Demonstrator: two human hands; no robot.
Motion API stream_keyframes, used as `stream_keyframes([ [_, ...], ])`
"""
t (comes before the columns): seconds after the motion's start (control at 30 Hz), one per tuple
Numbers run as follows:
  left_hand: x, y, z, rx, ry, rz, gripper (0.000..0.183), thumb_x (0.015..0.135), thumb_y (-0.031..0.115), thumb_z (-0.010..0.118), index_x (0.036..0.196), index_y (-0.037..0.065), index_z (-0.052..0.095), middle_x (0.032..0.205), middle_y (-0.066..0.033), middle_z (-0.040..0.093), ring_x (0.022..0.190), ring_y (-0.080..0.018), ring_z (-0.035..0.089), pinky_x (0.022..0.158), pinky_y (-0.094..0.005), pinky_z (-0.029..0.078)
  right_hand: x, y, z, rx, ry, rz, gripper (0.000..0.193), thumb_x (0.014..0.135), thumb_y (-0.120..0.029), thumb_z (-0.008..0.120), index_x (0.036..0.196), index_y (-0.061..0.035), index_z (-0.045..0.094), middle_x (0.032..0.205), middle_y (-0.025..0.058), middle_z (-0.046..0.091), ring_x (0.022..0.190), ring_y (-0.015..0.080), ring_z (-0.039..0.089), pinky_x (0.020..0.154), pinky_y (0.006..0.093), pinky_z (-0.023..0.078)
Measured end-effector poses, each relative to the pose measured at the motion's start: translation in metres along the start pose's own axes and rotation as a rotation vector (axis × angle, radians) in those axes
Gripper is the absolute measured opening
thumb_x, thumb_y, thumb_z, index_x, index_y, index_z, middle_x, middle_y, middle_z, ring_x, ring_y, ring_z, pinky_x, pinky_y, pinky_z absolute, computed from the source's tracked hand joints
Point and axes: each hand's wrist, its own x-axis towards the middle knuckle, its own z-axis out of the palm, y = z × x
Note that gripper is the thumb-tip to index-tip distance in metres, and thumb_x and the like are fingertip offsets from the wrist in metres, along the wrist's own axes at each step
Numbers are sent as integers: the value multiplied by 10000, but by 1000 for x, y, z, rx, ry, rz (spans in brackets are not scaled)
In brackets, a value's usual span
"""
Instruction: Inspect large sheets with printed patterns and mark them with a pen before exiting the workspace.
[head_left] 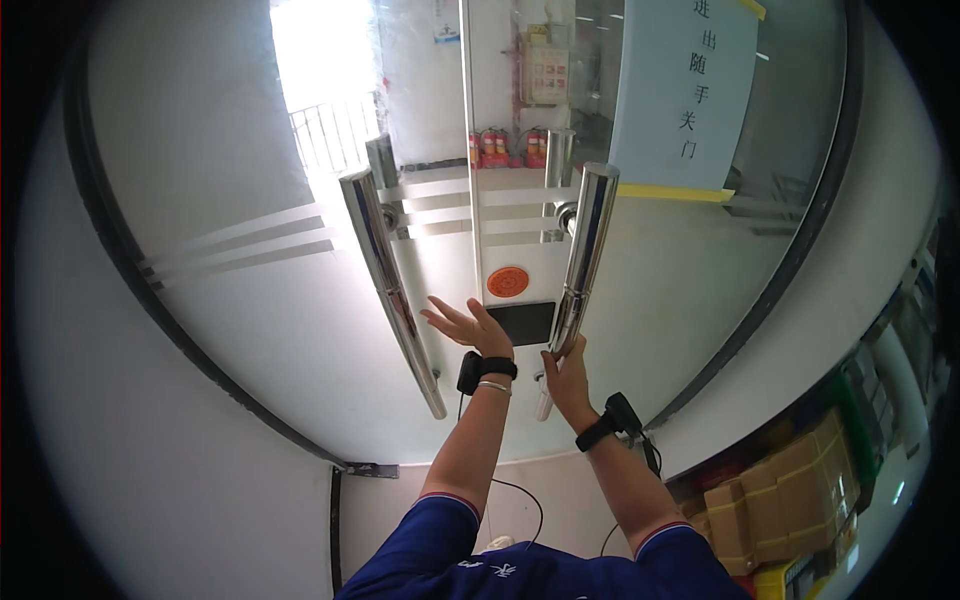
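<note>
Two long polished steel door handles run down a pair of glass doors, the left handle (392,285) and the right handle (585,250). My right hand (568,382) is closed round the lower part of the right handle, thumb on its left side. My left hand (472,328) is raised between the handles with its fingers spread and nothing in them. Just to its right a black rectangular piece (522,323) shows at the doors, below an orange round sticker (508,282). Whether my left hand touches the glass I cannot tell.
A white sheet (688,95) with yellow tape hangs on the right door. Through the glass, red fire extinguishers (495,147) stand by a wall. Cardboard boxes (785,490) are stacked at the lower right. A black wristband (597,432) on my right arm trails a cable.
</note>
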Motion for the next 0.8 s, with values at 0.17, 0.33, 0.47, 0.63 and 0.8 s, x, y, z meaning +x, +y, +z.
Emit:
stream_keyframes([
  [0.17, 8, -2, 4, -30, -24, 61, 764, 894, 625, 252, 1455, 153, 34, 1501, -131, -54, 1391, -299, -14, 1090, -525, 5, 3, 8, 3, -40, 34, -13, 366, 841, -78, 591, 1104, -17, 344, 804, 86, 470, 729, 224, 514, 696, 344, 428],
  [0.33, 12, -9, 8, -10, -50, 49, 760, 897, 615, 266, 1455, 154, 33, 1502, -130, -74, 1393, -287, -45, 1086, -526, -23, 10, 6, 5, -50, 44, -48, 359, 841, -69, 591, 1100, -23, 346, 801, 80, 451, 719, 218, 507, 687, 339, 426],
  [0.47, 4, -20, 0, 38, -66, 78, 765, 897, 613, 272, 1455, 148, 32, 1500, -145, -85, 1391, -298, -55, 1085, -526, -25, 12, 10, 9, -28, 58, -76, 353, 843, -66, 590, 1097, -28, 347, 790, 83, 439, 713, 229, 505, 682, 341, 427],
  [0.63, -7, -21, -12, 94, -22, 148, 814, 883, 628, 301, 1453, 120, 19, 1493, -184, -83, 1383, -339, -73, 1078, -538, -20, 11, 4, 15, -81, 87, -71, 348, 847, -87, 590, 1079, -24, 338, 807, 117, 484, 726, 269, 536, 672, 367, 436],
  [0.8, -5, -28, 6, 136, 30, 230, 834, 875, 608, 373, 1447, 77, 81, 1485, -218, -54, 1372, -387, -24, 1068, -555, 56, 16, 25, 11, -126, 125, -106, 338, 862, -143, 570, 1103, -15, 372, 877, 153, 487, 775, 307, 534, 708, 394, 436],
])
